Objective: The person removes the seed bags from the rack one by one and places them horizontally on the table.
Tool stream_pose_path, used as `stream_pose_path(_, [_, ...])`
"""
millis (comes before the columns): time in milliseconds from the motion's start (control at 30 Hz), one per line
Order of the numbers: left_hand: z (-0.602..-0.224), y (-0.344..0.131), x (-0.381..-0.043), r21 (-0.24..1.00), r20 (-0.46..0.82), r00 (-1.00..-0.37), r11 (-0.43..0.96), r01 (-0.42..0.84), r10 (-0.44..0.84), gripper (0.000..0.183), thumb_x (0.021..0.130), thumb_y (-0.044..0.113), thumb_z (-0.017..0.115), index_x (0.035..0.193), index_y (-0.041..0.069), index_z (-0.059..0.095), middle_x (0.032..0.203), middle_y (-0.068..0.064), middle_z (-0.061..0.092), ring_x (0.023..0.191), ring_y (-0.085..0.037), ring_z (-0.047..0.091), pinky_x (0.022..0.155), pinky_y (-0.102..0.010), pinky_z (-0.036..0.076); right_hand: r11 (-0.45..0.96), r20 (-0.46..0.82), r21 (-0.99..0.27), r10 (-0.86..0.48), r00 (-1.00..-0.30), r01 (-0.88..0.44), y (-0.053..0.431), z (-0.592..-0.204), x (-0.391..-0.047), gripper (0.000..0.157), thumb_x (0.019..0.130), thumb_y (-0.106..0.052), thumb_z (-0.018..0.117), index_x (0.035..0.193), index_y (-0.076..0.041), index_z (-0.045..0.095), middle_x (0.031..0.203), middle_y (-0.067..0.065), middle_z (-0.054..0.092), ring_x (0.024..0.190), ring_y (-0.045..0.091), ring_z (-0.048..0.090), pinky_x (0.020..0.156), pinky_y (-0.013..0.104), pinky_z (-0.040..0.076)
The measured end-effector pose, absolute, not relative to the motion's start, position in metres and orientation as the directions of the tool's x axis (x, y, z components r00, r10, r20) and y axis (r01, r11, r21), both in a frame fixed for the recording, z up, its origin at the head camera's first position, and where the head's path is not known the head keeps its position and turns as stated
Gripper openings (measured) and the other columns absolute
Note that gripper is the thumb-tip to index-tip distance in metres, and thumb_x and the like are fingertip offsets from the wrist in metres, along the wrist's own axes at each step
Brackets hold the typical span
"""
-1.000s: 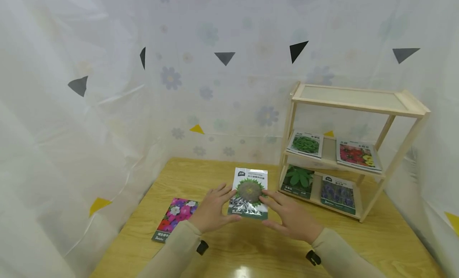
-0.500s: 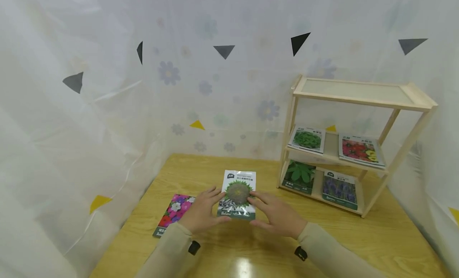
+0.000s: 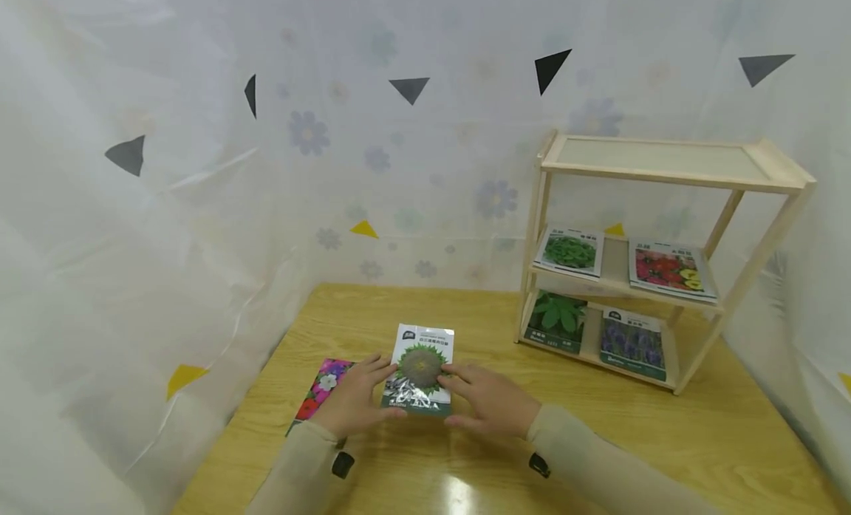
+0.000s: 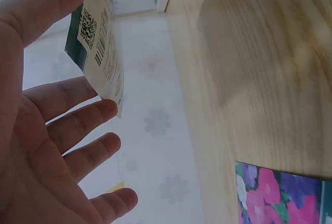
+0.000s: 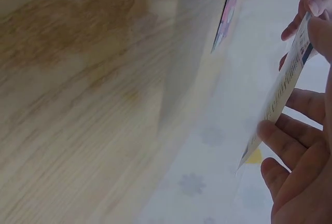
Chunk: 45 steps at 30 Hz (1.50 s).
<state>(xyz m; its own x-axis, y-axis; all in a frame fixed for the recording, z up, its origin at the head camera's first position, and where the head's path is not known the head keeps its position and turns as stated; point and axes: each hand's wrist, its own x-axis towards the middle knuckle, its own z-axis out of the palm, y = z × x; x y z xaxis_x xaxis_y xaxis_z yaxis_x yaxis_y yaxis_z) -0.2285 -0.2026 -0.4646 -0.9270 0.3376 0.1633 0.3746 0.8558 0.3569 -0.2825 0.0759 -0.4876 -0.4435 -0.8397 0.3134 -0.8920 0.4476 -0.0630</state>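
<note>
Above the table (image 3: 598, 434), between my two hands, I hold the packet (image 3: 419, 369) upright: my left hand (image 3: 352, 398) and my right hand (image 3: 488, 398) pinch its side edges, thumbs in front and fingers (image 4: 78, 105) behind. It is a thin, glossy foil pouch, flat and rectangular, so I judge it light, bendable and a little slippery; the edges seem the best grip. Another packet (image 3: 322, 388) with flowers lies flat beside my left hand.

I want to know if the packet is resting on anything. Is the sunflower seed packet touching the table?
Apart. The left wrist view shows the packet pinched in the left hand, with open background between its lower edge and the table.
</note>
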Motion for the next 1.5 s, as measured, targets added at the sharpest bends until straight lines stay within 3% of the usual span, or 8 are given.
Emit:
stream_pose_path(367, [-0.477, -0.213, -0.228, 0.384, 0.132, -0.935, 0.853, 0.353, 0.328, 0.086, 0.067, 0.065, 0.065, 0.134, 0.013, 0.048, 0.14, -0.007, 0.038, 0.131, -0.031, 0.027, 0.1, -0.058, 0.025, 0.439, 0.241, -0.078, -0.863, -0.445, -0.895, 0.063, -0.498, -0.28, 0.068, 0.086, -0.058, 0.049, 0.137, -0.013, 0.042, 0.139, 0.009, 0.039, 0.121, 0.026, 0.043, 0.097, 0.042, 0.037])
stream_pose_path(567, [-0.483, -0.214, -0.229, 0.397, 0.145, -0.937, 0.849, 0.348, 0.317, 0.077, 0.075, 0.065, 0.057, 0.13, 0.011, 0.052, 0.138, -0.009, 0.042, 0.129, -0.032, 0.03, 0.099, -0.057, 0.027, 0.457, 0.186, -0.074, -0.867, -0.463, -0.886, 0.058, -0.507, -0.28, 0.069, 0.086, -0.059, 0.048, 0.137, -0.013, 0.042, 0.139, 0.009, 0.039, 0.119, 0.028, 0.045, 0.096, 0.044, 0.038])
stream_pose_path(800, [-0.496, -0.204, -0.23, 0.367, 0.181, -0.962, 0.893, 0.26, 0.205, 0.059, 0.083, 0.05, 0.06, 0.121, 0.004, 0.059, 0.121, -0.012, 0.056, 0.114, -0.029, 0.048, 0.094, -0.047, 0.039, 0.43, 0.162, -0.081, -0.885, -0.437, -0.899, 0.049, -0.51, -0.276, 0.071, 0.086, -0.06, 0.045, 0.137, -0.011, 0.042, 0.136, 0.009, 0.043, 0.118, 0.026, 0.046, 0.096, 0.041, 0.039])
stream_pose_path(1033, [-0.499, -0.192, -0.227, 0.319, 0.139, -0.985, 0.937, 0.143, 0.103, 0.06, 0.083, 0.046, 0.063, 0.118, -0.002, 0.059, 0.112, -0.016, 0.056, 0.1, -0.03, 0.055, 0.085, -0.046, 0.046, 0.391, 0.132, -0.055, -0.909, -0.395, -0.919, 0.04, -0.514, -0.272, 0.073, 0.087, -0.064, 0.037, 0.135, -0.01, 0.045, 0.131, 0.008, 0.049, 0.114, 0.02, 0.05, 0.094, 0.035, 0.041])
stream_pose_path(1300, [-0.503, -0.193, -0.227, 0.326, 0.054, -0.996, 0.941, 0.085, 0.071, 0.061, 0.077, 0.041, 0.071, 0.115, -0.006, 0.059, 0.102, -0.013, 0.052, 0.088, -0.024, 0.057, 0.077, -0.04, 0.05, 0.368, 0.091, -0.068, -0.923, -0.373, -0.927, 0.03, -0.519, -0.268, 0.07, 0.086, -0.064, 0.041, 0.132, -0.011, 0.049, 0.126, 0.002, 0.052, 0.11, 0.017, 0.052, 0.093, 0.033, 0.042])
stream_pose_path(1500, [-0.504, -0.195, -0.223, 0.329, 0.011, -0.999, 0.943, 0.052, 0.051, 0.063, 0.074, 0.039, 0.074, 0.116, -0.006, 0.058, 0.115, -0.021, 0.052, 0.1, -0.033, 0.055, 0.084, -0.045, 0.046, 0.349, 0.092, 0.006, -0.933, -0.347, -0.937, 0.02, -0.524, -0.265, 0.071, 0.083, -0.065, 0.046, 0.126, -0.01, 0.053, 0.12, 0.001, 0.055, 0.106, 0.017, 0.053, 0.092, 0.034, 0.042])
